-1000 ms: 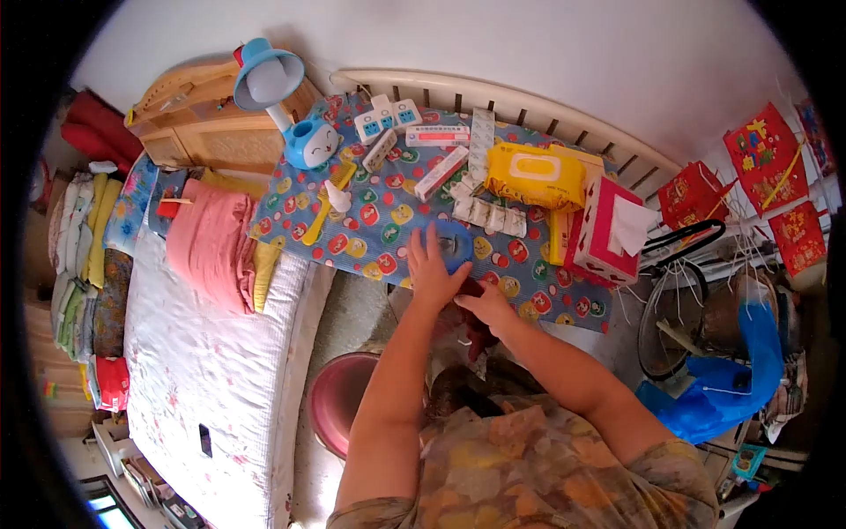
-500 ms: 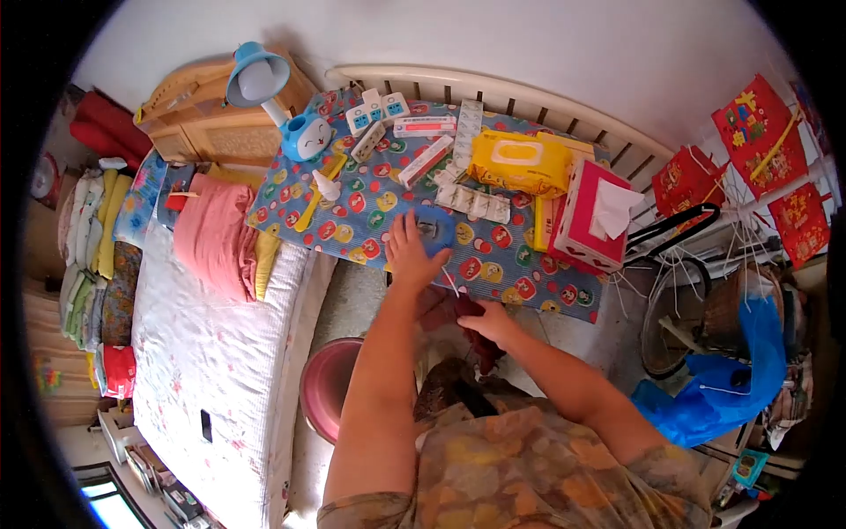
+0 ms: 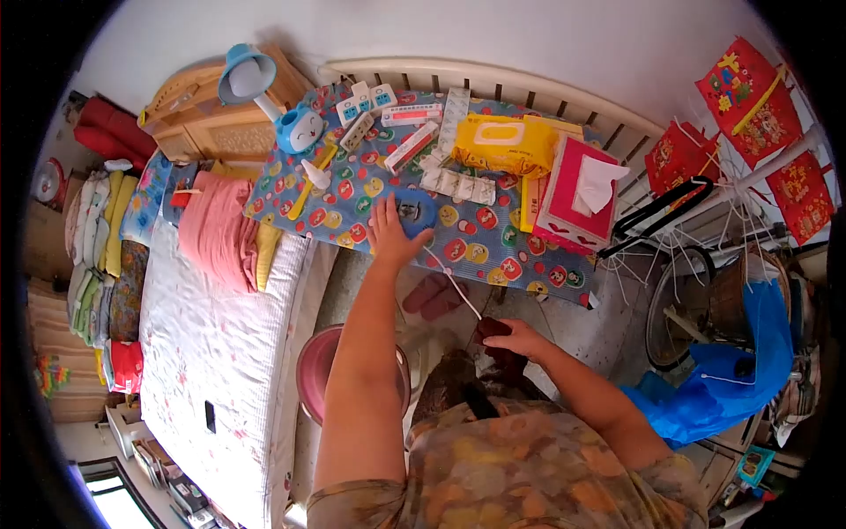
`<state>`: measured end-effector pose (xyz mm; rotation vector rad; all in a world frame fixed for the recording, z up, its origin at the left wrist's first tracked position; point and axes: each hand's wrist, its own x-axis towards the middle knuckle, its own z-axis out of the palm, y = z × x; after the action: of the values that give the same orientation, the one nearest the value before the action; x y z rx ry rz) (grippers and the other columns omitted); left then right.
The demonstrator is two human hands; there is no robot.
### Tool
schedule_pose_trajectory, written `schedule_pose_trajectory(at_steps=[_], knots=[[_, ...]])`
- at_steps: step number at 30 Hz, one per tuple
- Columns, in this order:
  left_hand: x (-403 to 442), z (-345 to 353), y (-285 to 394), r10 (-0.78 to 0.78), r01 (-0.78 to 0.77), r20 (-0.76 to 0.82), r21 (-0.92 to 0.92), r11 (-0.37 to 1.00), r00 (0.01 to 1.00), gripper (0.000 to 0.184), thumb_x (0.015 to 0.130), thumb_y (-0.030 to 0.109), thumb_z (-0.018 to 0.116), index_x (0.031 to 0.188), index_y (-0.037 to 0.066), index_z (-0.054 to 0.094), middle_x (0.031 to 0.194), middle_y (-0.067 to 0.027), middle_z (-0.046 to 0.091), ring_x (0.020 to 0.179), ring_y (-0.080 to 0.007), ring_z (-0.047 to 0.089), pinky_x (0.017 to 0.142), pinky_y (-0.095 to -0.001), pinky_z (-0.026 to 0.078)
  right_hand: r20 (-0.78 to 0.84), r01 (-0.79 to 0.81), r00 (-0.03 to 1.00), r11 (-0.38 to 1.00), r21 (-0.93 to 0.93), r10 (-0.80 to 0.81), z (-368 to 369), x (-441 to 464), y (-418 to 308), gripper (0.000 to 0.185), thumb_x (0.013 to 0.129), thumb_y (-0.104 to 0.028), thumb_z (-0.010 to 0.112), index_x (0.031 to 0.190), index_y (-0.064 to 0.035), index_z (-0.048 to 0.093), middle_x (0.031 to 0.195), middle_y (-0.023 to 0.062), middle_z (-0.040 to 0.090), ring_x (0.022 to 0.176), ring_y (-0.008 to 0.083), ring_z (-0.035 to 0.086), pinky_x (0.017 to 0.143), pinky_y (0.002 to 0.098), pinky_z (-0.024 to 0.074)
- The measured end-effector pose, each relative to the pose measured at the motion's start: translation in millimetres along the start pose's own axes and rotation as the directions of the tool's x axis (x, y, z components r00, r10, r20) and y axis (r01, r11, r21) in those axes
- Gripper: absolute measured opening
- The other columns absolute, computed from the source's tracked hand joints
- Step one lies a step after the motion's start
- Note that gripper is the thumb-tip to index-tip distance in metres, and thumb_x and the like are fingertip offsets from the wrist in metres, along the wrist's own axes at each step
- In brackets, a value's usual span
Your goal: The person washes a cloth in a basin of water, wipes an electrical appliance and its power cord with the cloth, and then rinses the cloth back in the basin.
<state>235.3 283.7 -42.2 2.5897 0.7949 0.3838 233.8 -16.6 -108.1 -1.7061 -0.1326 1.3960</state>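
Observation:
My left hand point(image 3: 395, 236) lies with its fingers stretched out over the near edge of a round blue object point(image 3: 414, 212) with a dark print, on the patterned cloth. Closed around a dark red, soft-looking item point(image 3: 502, 359) is my right hand point(image 3: 522, 339), low in front of my body; the item's kind cannot be made out. A thin white cord point(image 3: 456, 284) runs from beside my left thumb down to this item. Behind the blue object lie a blister pack point(image 3: 458, 185) and a yellow pack of wipes point(image 3: 504, 145).
A patterned cloth point(image 3: 352, 203) covers the table. On it stand a blue lamp point(image 3: 300, 130), a power strip point(image 3: 357, 132) and a tissue box point(image 3: 564, 225). Below are a pink bucket point(image 3: 319, 370) and slippers point(image 3: 434, 297). A bed point(image 3: 216, 353) is left, a blue bag point(image 3: 731, 388) right.
My right hand has drawn the dark red item down and towards me, and more of the white cord shows, stretched out. My left hand stays on the blue object. The view has shifted slightly.

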Motion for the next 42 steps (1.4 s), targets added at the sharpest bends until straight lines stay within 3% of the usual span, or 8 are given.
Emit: schedule_pose_trajectory(at_steps=[5, 7, 9, 11, 17, 22, 36, 42], knots=[[-22, -8, 0, 0.043, -0.113, -0.433, -0.138, 0.984, 0.9, 0.056, 0.071, 0.035, 0.066, 0.116, 0.007, 0.048, 0.119, -0.0193, 0.046, 0.108, -0.0338, 0.045, 0.089, -0.043, 0.036, 0.055, -0.063, 0.997, 0.99, 0.128, 0.056, 1, -12, -17, 0.049, 0.071, -0.021, 0.07, 0.113, -0.0047, 0.052, 0.097, 0.0072, 0.06, 0.082, 0.0185, 0.059, 0.071, 0.0337, 0.0476], [-53, -4, 3, -0.201, 0.131, -0.167, -0.356, 0.925, 0.965, 0.031, 0.077, 0.028, 0.061, 0.096, 0.004, 0.058, 0.09, -0.0152, 0.061, 0.082, -0.0311, 0.058, 0.07, -0.0374, 0.045, 0.07, -0.082, 0.995, 0.982, 0.17, 0.071, 1, -17, -23, 0.049, 0.071, -0.021, 0.07, 0.114, -0.0047, 0.052, 0.098, 0.007, 0.059, 0.083, 0.0186, 0.059, 0.071, 0.0336, 0.0476], [-86, 13, 14, -0.11, 0.135, 0.092, -0.339, 0.931, 0.99, 0.021, 0.08, 0.023, 0.057, 0.085, 0.003, 0.062, 0.07, -0.0115, 0.059, 0.063, -0.0257, 0.059, 0.059, -0.036, 0.045, 0.171, -0.033, 0.985, 0.972, 0.231, -0.007, 1, -23, -29, 0.049, 0.073, -0.022, 0.068, 0.115, -0.0051, 0.051, 0.101, 0.007, 0.058, 0.086, 0.0183, 0.058, 0.074, 0.0332, 0.0468], [-109, 38, 18, -0.157, 0.46, 0.471, -0.644, 0.611, 0.868, 0.024, 0.083, 0.025, 0.055, 0.09, 0.003, 0.06, 0.071, -0.0081, 0.06, 0.06, -0.0187, 0.058, 0.056, -0.031, 0.045, 0.206, -0.023, 0.978, 0.977, 0.214, -0.023, 3, -31, -40, 0.048, 0.076, -0.022, 0.065, 0.117, -0.0053, 0.049, 0.104, 0.0073, 0.057, 0.089, 0.0187, 0.057, 0.077, 0.0336, 0.0463], [-123, 28, 37, -0.137, 0.651, 0.637, -0.751, 0.11, 0.759, 0.027, 0.084, 0.028, 0.055, 0.097, 0.004, 0.059, 0.079, -0.0053, 0.061, 0.068, -0.0126, 0.058, 0.061, -0.0247, 0.046, 0.346, -0.104, 0.935, 0.88, 0.464, -0.072, -1, -15, -19, 0.051, 0.081, -0.039, 0.058, 0.119, -0.0069, 0.045, 0.106, 0.0075, 0.055, 0.094, 0.019, 0.054, 0.081, 0.0339, 0.0449], [-118, 13, 33, -0.201, 0.701, 0.676, -0.706, 0.099, 0.709, 0.026, 0.084, 0.025, 0.055, 0.097, 0.002, 0.058, 0.075, -0.0046, 0.06, 0.066, -0.0117, 0.057, 0.059, -0.0234, 0.045, 0.25, -0.058, 0.963, 0.829, 0.557, -0.1, -6, -23, -56, 0.052, 0.087, -0.044, 0.044, 0.123, -0.0048, 0.04, 0.119, 0.0097, 0.049, 0.107, 0.0223, 0.05, 0.091, 0.0382, 0.0408], [-118, -24, 11, -0.264, 0.692, 0.681, -0.719, -0.065, 0.683, 0.016, 0.081, 0.021, 0.06, 0.082, 0.006, 0.056, 0.07, -0.0015, 0.057, 0.058, -0.0081, 0.051, 0.05, -0.0203, 0.037, 0.256, -0.053, 0.966, 0.996, 0.072, 0.033, 24, 33, -179, 0.056, 0.084, -0.051, 0.047, 0.112, -0.0022, 0.051, 0.11, 0.0109, 0.055, 0.1, 0.0209, 0.053, 0.082, 0.0342, 0.0438], [-120, -16, 4, -0.235, 0.668, 0.669, -0.738, -0.094, 0.705, 0.014, 0.081, 0.019, 0.06, 0.081, 0.006, 0.055, 0.063, -0.0012, 0.056, 0.054, -0.0092, 0.051, 0.05, -0.0206, 0.039, 0.305, -0.157, 0.948, 0.969, 0.19, 0.094, 46, 55, -173, 0.054, 0.082, -0.048, 0.052, 0.112, -0.0036, 0.051, 0.106, 0.0095, 0.057, 0.095, 0.0201, 0.055, 0.077, 0.0327, 0.0452]])
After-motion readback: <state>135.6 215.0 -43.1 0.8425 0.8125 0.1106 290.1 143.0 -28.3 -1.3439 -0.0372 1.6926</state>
